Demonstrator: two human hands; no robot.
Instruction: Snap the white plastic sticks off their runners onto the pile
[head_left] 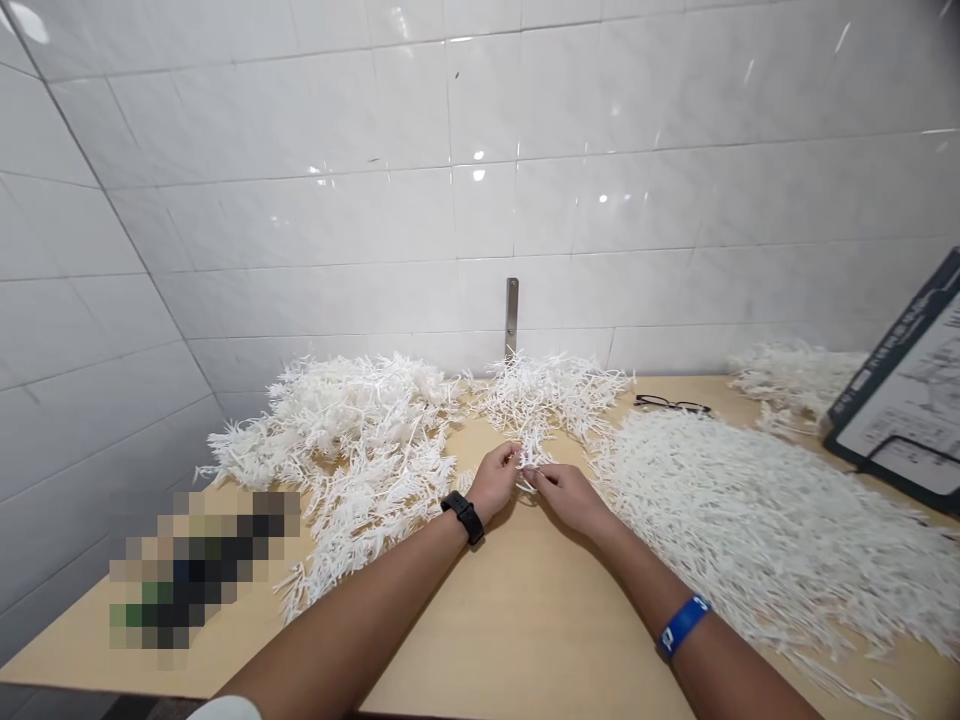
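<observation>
Hands are meeting at mid-table, left hand point(495, 480) and right hand point(568, 494) both pinching a white plastic sprig point(529, 462) that is looking light, springy and brittle, best gripped at its stem, with bare tabletop point(517, 620) lying open toward the near edge between the heaps point(757, 520).
</observation>
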